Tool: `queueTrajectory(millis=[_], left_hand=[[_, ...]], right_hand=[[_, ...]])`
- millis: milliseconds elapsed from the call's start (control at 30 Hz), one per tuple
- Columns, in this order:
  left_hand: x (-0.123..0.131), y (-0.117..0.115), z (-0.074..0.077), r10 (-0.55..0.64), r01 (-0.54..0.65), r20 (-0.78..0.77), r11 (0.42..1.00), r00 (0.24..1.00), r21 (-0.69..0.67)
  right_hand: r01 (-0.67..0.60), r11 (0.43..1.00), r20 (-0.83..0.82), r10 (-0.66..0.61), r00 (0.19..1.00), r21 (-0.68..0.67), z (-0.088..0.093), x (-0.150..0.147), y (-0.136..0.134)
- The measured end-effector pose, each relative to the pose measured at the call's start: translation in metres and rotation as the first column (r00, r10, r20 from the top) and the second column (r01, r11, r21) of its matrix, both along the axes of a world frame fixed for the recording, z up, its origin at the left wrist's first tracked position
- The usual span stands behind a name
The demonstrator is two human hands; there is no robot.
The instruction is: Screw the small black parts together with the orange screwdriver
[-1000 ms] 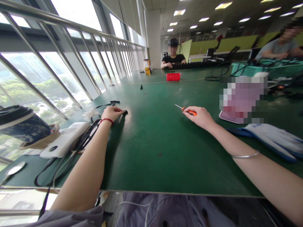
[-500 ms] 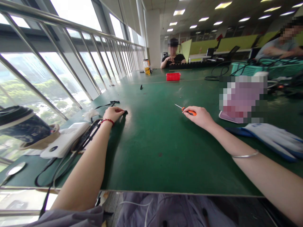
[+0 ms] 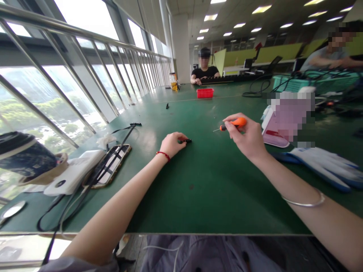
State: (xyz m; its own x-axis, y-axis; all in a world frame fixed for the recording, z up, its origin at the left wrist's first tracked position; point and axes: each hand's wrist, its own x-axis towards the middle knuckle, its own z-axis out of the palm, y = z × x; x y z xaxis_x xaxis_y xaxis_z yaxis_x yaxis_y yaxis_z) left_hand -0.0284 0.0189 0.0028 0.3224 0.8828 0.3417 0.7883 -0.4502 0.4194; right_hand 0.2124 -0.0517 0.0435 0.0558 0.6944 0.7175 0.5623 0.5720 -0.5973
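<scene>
Near the middle of the green table (image 3: pixel 181 196), my left hand (image 3: pixel 173 145) pinches a small black part (image 3: pixel 187 140) between thumb and fingers, low over the tabletop. What kind of part it is I cannot make out. To the right, my right hand (image 3: pixel 247 136) is closed around a screwdriver (image 3: pixel 237 122) with an orange and black handle. Its thin metal shaft points left and slightly down, toward the left hand but apart from the black part. Another small black piece (image 3: pixel 167 106) lies farther back on the table.
At left are a phone (image 3: pixel 113 166) under a black strap, a white device (image 3: pixel 75 172), a lidded cup (image 3: pixel 27 155) and a spoon (image 3: pixel 13 209). A red tray (image 3: pixel 205 93) stands far back. Gloves (image 3: pixel 326 166), a pink-backed tablet-like item (image 3: pixel 275 136) and a teal basket (image 3: pixel 312 80) with cables lie right. Two people sit beyond.
My left hand has moved right to mid-table with the black part. My right hand has turned and lifted the screwdriver, its handle now higher and its shaft pointing down-left.
</scene>
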Motion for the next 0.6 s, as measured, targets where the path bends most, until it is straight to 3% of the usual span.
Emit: queueTrajectory(millis=[100, 200, 400, 600], left_hand=[[0.032, -0.018, -0.004, -0.119, 0.12, 0.053, 0.993, 0.992, -0.009], [0.047, -0.029, -0.005, -0.178, 0.18, 0.077, 0.984, 0.981, -0.016], [0.045, -0.029, -0.006, -0.201, 0.204, 0.096, 0.979, 0.975, -0.014], [0.045, -0.029, -0.006, -0.209, 0.211, 0.093, 0.977, 0.973, -0.009]], right_hand=[[-0.009, 0.991, -0.037, 0.014, 0.999, 0.134, 0.009, -0.004, -0.011], [-0.016, 0.987, -0.061, 0.026, 0.998, 0.157, 0.011, -0.008, -0.016], [-0.029, 0.999, 0.047, 0.027, 0.999, 0.044, 0.006, -0.018, -0.02], [-0.018, 0.999, 0.075, 0.015, 0.997, 0.036, 0.004, -0.019, -0.019]])
